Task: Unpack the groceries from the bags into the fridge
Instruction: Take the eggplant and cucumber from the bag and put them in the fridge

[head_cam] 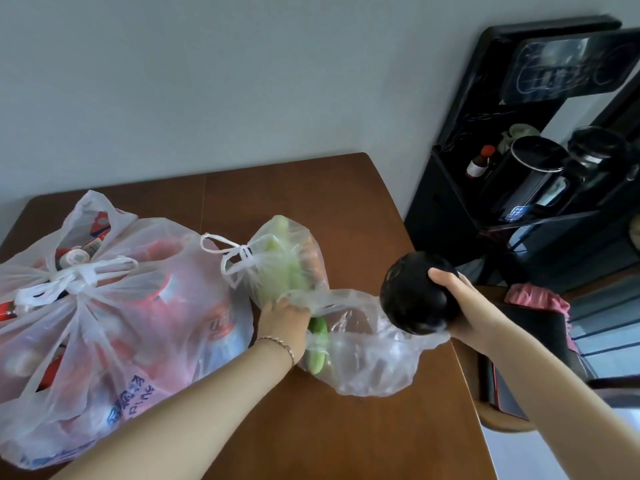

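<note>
Our right hand [454, 308] grips a dark round vegetable [417, 299] at the mouth of the clear bag [367, 358], whose rim our left hand [284, 315] pinches just above a cucumber [318, 344]; plastic clinging to the vegetable could drag the bag over.

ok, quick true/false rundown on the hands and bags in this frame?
1. The right hand holds a dark round item. True.
2. The left hand is empty. False: it grips the rim of the open clear bag.
3. The big bag on the left is tied shut. True.
4. The open clear bag holds nothing. False: a green vegetable lies inside it.
</note>
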Demonstrator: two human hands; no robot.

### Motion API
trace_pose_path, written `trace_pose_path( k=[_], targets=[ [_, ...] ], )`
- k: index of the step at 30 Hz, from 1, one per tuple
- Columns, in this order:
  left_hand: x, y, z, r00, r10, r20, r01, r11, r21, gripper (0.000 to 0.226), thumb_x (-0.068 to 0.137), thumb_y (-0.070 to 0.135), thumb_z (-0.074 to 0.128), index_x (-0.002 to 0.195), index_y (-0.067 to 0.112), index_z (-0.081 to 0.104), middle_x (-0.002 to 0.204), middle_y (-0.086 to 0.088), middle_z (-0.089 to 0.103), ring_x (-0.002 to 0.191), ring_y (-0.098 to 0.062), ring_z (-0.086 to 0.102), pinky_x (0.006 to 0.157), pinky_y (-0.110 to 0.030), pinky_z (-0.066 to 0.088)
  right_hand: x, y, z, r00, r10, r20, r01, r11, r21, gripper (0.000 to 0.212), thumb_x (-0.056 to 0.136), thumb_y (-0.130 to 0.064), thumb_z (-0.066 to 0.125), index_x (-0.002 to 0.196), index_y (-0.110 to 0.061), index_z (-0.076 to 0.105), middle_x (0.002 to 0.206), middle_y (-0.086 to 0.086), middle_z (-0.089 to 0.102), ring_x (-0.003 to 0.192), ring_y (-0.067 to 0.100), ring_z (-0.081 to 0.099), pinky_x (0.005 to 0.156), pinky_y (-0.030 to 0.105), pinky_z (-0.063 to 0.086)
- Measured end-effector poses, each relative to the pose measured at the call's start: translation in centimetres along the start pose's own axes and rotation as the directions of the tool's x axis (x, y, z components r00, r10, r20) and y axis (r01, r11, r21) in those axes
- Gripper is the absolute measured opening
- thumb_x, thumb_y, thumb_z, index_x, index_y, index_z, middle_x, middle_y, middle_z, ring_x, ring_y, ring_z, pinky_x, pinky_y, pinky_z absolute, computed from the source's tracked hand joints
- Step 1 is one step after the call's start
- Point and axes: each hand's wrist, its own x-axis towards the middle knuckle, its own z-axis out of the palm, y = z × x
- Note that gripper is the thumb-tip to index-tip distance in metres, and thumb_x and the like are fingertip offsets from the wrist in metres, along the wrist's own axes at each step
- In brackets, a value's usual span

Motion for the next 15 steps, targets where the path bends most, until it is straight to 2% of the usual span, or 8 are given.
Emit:
trace_pose_path(
  k=[2,3,4,6,8,10,12,15],
  targets=[
    [-0.1,0.4,-0.2,0.974,-0.109,-0.197,0.087,0.989,-0.117,0.031,0.086,0.011,0.042,0.1,0.019,0.068,0.108,0.002,0.065,0.127,-0.025,0.041,0.11,-0.049,0.016,1.2,0.7,-0.5,0.998,0.005,-0.065,-0.007,0.999,-0.033,0.089,0.053,-0.04,0.075,0.134,-0.028,0.042,0.128,0.005,0.054,0.111,0.029,0.056,0.083,0.043,0.052],
    [0.7,1.0,-0.1,0.925,-0.012,-0.381,-0.013,0.998,-0.063,0.031,0.082,0.008,0.043,0.084,0.017,0.072,0.094,0.002,0.068,0.116,-0.024,0.05,0.106,-0.046,0.024,2.1,0.9,-1.0,0.997,0.018,-0.075,-0.021,0.999,-0.04,0.093,0.05,-0.041,0.077,0.135,-0.029,0.041,0.128,0.005,0.054,0.112,0.03,0.056,0.084,0.044,0.052],
    [1.5,1.5,0.6,0.776,0.147,-0.614,-0.162,0.986,0.031,0.028,0.079,0.006,0.046,0.07,0.015,0.071,0.083,0.001,0.069,0.103,-0.023,0.054,0.099,-0.041,0.033,2.7,1.3,-1.4,0.997,0.028,-0.072,-0.031,0.999,-0.037,0.096,0.048,-0.042,0.078,0.135,-0.029,0.041,0.128,0.005,0.054,0.112,0.03,0.056,0.085,0.045,0.052],
    [1.7,2.7,1.5,0.605,0.354,-0.713,-0.431,0.899,0.081,0.021,0.077,0.003,0.056,0.062,0.013,0.067,0.071,-0.001,0.067,0.084,-0.019,0.055,0.084,-0.033,0.047,3.0,2.5,-1.5,0.997,0.043,-0.057,-0.044,0.999,-0.019,0.101,0.041,-0.045,0.081,0.134,-0.029,0.042,0.128,0.005,0.055,0.112,0.03,0.057,0.089,0.046,0.051],
    [1.7,3.7,0.7,0.826,0.341,-0.449,-0.428,0.898,-0.105,0.014,0.078,0.004,0.058,0.08,0.012,0.068,0.078,-0.003,0.066,0.08,-0.019,0.062,0.075,-0.03,0.053,3.0,3.5,-1.1,0.998,0.052,-0.047,-0.054,0.998,-0.032,0.105,0.037,-0.048,0.082,0.133,-0.03,0.043,0.128,0.004,0.055,0.113,0.03,0.056,0.092,0.047,0.05],
    [2.8,4.5,0.7,0.998,-0.02,-0.056,0.001,0.948,-0.318,0.024,0.092,0.021,0.046,0.109,0.013,0.062,0.104,-0.005,0.065,0.099,-0.023,0.061,0.085,-0.033,0.049,3.2,4.1,-0.9,0.998,0.044,-0.035,-0.046,0.997,-0.06,0.102,0.037,-0.048,0.082,0.131,-0.032,0.045,0.13,0.003,0.053,0.115,0.029,0.054,0.094,0.047,0.049],
    [3.9,4.3,0.8,0.939,-0.291,0.185,0.343,0.844,-0.413,0.039,0.097,0.037,0.037,0.116,0.012,0.06,0.112,-0.006,0.062,0.107,-0.025,0.058,0.09,-0.034,0.044,3.4,4.2,-0.5,0.999,0.034,-0.025,-0.036,0.994,-0.103,0.101,0.038,-0.049,0.082,0.13,-0.035,0.044,0.132,0.001,0.05,0.119,0.029,0.05,0.098,0.05,0.046],
    [4.5,4.1,0.9,0.865,-0.412,0.287,0.502,0.698,-0.51,0.041,0.096,0.039,0.042,0.116,0.007,0.059,0.117,-0.012,0.062,0.109,-0.027,0.058,0.087,-0.033,0.045,3.4,4.4,-0.1,1.0,0.003,-0.031,-0.008,0.987,-0.16,0.086,0.057,-0.044,0.082,0.132,-0.037,0.04,0.135,-0.001,0.046,0.123,0.029,0.045,0.102,0.052,0.042]
  ],
)
